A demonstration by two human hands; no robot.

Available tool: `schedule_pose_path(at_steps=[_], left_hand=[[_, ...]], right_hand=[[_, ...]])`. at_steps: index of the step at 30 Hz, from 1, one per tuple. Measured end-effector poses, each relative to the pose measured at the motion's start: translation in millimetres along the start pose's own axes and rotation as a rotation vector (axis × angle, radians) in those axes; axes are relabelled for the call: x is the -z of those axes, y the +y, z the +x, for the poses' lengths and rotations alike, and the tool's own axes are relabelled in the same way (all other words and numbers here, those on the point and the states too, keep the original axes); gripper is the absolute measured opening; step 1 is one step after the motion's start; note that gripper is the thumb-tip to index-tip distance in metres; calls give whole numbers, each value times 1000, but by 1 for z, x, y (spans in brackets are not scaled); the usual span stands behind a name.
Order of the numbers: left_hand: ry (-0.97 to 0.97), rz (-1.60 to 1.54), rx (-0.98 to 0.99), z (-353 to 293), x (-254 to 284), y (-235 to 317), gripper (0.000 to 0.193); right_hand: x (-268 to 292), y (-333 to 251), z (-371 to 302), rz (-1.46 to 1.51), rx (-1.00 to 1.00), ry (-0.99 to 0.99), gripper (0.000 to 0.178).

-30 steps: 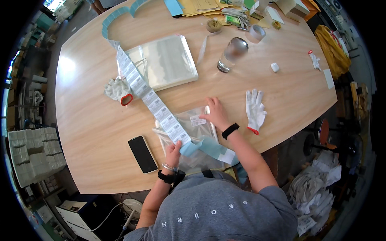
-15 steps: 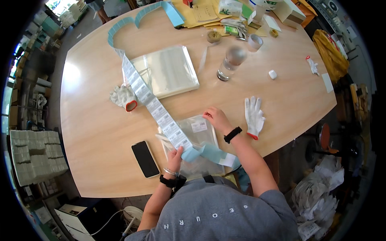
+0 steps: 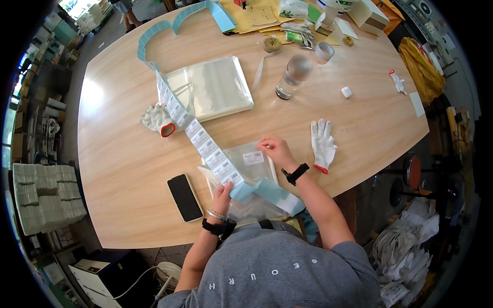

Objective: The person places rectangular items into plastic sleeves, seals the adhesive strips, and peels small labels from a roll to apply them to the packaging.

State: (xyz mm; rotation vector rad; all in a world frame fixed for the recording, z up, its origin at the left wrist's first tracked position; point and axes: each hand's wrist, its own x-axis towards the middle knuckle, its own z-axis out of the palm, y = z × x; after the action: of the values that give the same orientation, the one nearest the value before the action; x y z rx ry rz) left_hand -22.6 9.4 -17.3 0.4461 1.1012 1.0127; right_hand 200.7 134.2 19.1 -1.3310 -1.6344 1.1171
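Big oval wooden table (image 3: 123, 169) mid-room; daylight glare on its left; stool (image 3: 411, 172) at its right; grey floor around.

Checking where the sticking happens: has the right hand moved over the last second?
Yes. The right hand has drawn back slightly toward the person, now level with the white glove rather than its fingertips, resting on the clear bag.

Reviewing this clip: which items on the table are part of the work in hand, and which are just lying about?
In use:
- left hand on the label strip
- right hand on the clear bag with a white label
- stack of clear bags, likely the supply

Lying about:
- phone
- white glove
- crumpled glove
- water bottle
- tape roll
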Motion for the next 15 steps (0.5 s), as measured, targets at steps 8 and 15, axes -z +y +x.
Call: schedule_pose_path(at_steps=[8,15], left_hand=[[-170,-51,-62,-14,-12,31,31],[-184,191,-43,1,-9,14,32]], right_hand=[[-25,-18,-58,217,-122,-702,16],[-39,-35,-61,191,-81,-289,16]])
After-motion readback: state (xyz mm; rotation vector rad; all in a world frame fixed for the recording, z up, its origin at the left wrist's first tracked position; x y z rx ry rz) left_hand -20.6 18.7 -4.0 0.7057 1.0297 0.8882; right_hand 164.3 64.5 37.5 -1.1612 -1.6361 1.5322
